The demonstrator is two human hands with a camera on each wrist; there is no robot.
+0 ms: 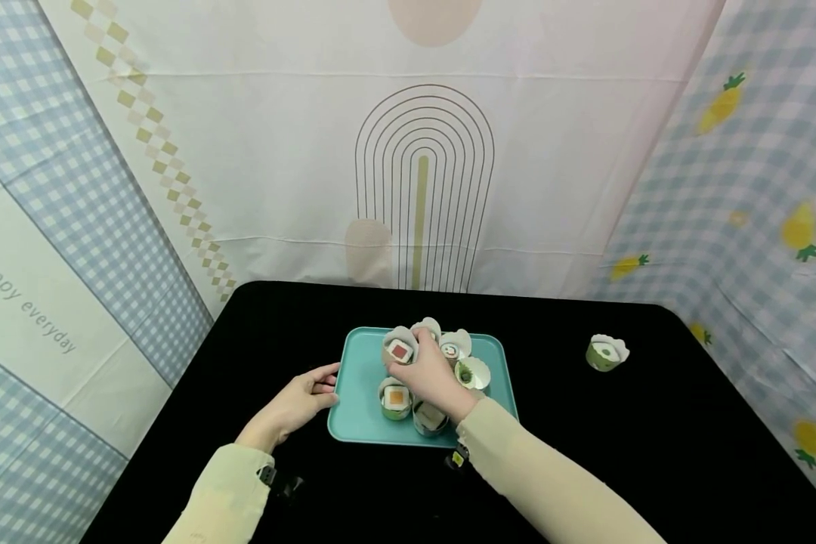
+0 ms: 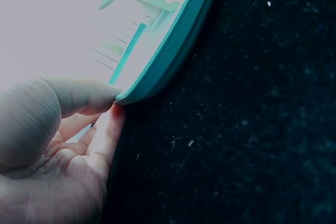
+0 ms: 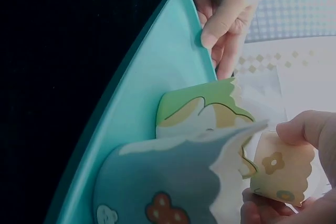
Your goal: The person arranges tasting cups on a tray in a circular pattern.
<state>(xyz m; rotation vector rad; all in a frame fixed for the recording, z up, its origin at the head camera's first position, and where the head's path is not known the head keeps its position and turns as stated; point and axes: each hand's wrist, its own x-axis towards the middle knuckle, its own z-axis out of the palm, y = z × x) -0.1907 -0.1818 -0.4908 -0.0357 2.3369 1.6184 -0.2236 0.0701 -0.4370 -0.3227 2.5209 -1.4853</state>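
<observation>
Your right grip (image 1: pixel 438 380) pinches a cup (image 3: pixel 283 163), left grip (image 1: pixel 298 403) pinches the tray (image 1: pixel 360 408); squeeze gently, dodge the neighbouring cups (image 1: pixel 396 400) beside your right.

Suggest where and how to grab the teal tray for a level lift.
Probably mid-edge on the left and right sides of the tray, coming in from both flanks, thumb over the rim and fingers beneath. The rim is raised, giving an edge to pinch, and the paper cups sit inside it. The left hand pinches the left edge this way.
</observation>
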